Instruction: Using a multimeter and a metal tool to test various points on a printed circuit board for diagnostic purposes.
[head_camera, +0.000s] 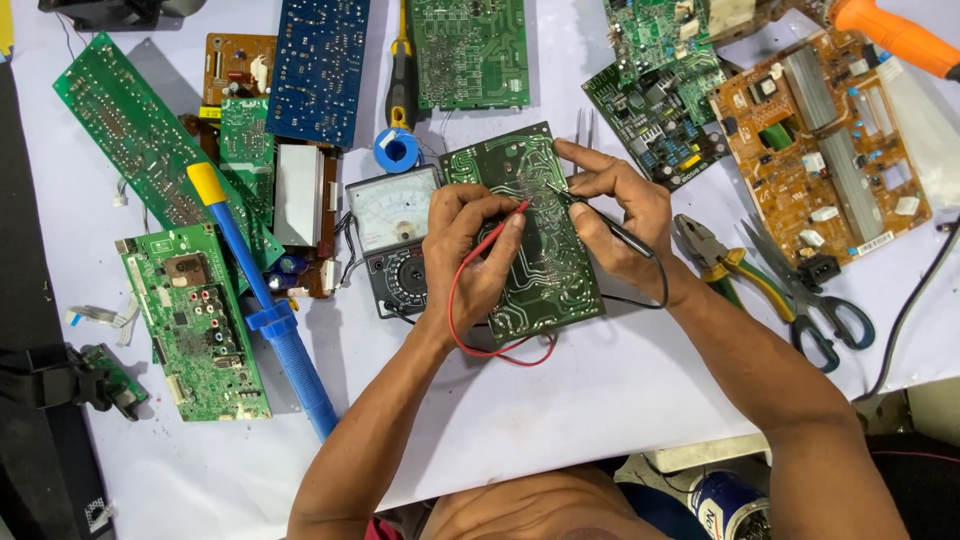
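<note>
A green circuit board (545, 280) lies solder side up in the middle of the white table. My left hand (465, 245) grips a red test probe (505, 222), its tip touching the board. My right hand (615, 215) grips a black test probe (590, 212), its tip also on the board, a little to the right of the red one. Red and black leads loop below the board. An analogue multimeter (393, 240) with a white dial sits just left of my left hand.
Several other circuit boards lie around: green ones at left (195, 320), a blue one (320, 65), an orange one (820, 150). A blue desoldering pump (265, 300), solder spool (397, 150), tweezers (583, 128), pliers (725, 265), scissors (810, 300) and screwdriver (402, 80) surround the work.
</note>
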